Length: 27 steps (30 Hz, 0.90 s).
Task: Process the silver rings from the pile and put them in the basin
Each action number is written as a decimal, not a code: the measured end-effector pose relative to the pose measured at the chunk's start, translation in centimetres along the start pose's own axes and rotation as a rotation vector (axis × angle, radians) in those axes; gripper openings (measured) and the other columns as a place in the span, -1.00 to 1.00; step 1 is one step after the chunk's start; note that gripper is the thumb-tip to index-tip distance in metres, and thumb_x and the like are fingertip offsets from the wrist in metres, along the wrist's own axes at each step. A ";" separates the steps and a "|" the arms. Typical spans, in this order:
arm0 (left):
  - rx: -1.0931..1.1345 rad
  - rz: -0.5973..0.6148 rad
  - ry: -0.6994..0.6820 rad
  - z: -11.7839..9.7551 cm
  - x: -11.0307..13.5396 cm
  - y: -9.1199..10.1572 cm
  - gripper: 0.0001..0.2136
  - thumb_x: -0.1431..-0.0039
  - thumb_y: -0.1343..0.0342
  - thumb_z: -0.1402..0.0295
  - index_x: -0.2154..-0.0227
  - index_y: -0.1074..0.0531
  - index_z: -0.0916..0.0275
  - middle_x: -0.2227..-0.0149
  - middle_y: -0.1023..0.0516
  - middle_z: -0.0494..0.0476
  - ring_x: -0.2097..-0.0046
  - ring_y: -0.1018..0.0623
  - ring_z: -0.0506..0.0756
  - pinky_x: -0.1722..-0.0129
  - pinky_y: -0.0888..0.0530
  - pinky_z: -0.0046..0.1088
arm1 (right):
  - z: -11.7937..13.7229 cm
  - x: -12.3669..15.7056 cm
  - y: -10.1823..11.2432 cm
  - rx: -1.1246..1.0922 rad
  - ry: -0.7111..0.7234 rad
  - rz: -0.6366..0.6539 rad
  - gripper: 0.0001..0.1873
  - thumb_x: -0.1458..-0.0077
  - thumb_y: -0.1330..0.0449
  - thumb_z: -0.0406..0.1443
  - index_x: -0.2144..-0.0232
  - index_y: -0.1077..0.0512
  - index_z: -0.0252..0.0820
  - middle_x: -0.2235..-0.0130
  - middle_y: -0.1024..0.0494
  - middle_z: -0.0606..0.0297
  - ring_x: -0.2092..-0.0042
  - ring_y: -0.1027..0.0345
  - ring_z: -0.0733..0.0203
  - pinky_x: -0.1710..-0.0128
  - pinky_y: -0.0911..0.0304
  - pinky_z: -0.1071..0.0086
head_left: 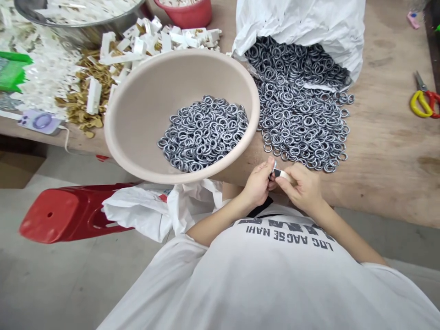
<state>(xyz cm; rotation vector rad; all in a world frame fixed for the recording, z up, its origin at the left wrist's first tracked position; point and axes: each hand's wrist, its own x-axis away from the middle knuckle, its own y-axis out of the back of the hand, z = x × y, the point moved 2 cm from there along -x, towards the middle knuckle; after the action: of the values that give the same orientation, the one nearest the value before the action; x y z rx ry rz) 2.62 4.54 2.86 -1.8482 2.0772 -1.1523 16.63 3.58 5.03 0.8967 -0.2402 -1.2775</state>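
Head view: your left grip (pixel 256 183) and right grip (pixel 300 185) sit close together at the near edge of the wooden surface (pixel 378 183). Both are closed, fingers (pixel 264 176) pinching a small white strip (pixel 283 175) from either end. A bright metal bit shows at its left end, too small to tell what it is. Just ahead of the grip, a pile of metal rings (pixel 302 123) spreads over the wood, spilling from a white plastic sack (pixel 302 23). Ahead-left of the grip, a tilted beige basin (pixel 137 105) holds more metal rings (pixel 202 135), its rim near your left hand. Farther left are white plastic pieces (pixel 147 41) and brown scraps (pixel 82 91). Far right of the grip, yellow-and-red scissors (pixel 422 103) lie on the surface. Down left on the floor (pixel 68 284) are a red stool (pixel 68 213) and a crumpled white bag (pixel 144 213).
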 end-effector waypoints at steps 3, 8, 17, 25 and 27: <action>0.002 0.000 0.000 -0.2 0.2 -0.1 -0.44 -0.05 -0.24 -0.16 0.55 -0.20 0.25 0.62 -0.14 -0.14 0.64 -0.11 -0.15 0.66 -0.01 -0.60 | 0.4 0.3 -0.2 0.090 0.054 -0.002 -0.71 -0.30 -0.15 -0.11 0.38 -0.45 -0.15 0.42 -0.43 0.30 0.36 -0.28 0.22 0.35 -0.11 0.33; 0.015 -0.012 0.015 -0.2 0.3 -0.1 -0.45 -0.03 -0.27 -0.14 0.53 -0.20 0.24 0.63 -0.14 -0.16 0.65 -0.11 -0.16 0.66 -0.01 -0.61 | 0.3 0.1 -0.3 0.100 0.077 -0.030 -0.72 -0.30 -0.17 -0.13 0.38 -0.46 -0.17 0.43 -0.41 0.32 0.37 -0.26 0.24 0.36 -0.10 0.35; -0.011 0.014 0.038 -0.1 0.4 0.5 -0.47 -0.04 -0.28 -0.11 0.53 -0.21 0.25 0.63 -0.15 -0.16 0.65 -0.09 -0.17 0.66 0.00 -0.63 | -0.4 0.1 -1.1 -0.039 -0.021 0.021 -0.69 -0.32 -0.13 -0.11 0.38 -0.45 -0.16 0.42 -0.46 0.33 0.37 -0.29 0.26 0.33 -0.12 0.37; -0.061 0.051 0.046 -0.5 1.3 2.6 -0.51 -0.14 -0.25 -0.01 0.57 -0.24 0.29 0.59 -0.22 -0.11 0.63 -0.19 -0.17 0.63 -0.11 -0.63 | -3.7 -3.4 -0.4 0.242 -0.266 0.002 -0.65 -0.32 -0.08 -0.02 0.20 -0.51 -0.11 0.27 -0.59 0.25 0.26 -0.42 0.14 0.33 -0.11 0.35; -0.104 -0.028 -0.035 -1.1 1.1 3.7 -0.57 -0.16 -0.25 0.02 0.52 -0.35 0.32 0.54 -0.34 -0.05 0.60 -0.26 -0.16 0.61 -0.17 -0.64 | -2.7 -4.2 -1.5 0.398 -0.196 0.142 -0.68 -0.31 -0.12 -0.06 0.06 -0.49 -0.08 0.10 -0.59 0.21 0.19 -0.47 0.10 0.34 -0.09 0.34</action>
<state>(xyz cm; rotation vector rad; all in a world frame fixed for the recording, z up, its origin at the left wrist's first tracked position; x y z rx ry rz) -1.17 3.88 1.80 -1.9345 2.1369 -1.0289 15.85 8.53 3.57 1.0690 -0.7199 -1.2046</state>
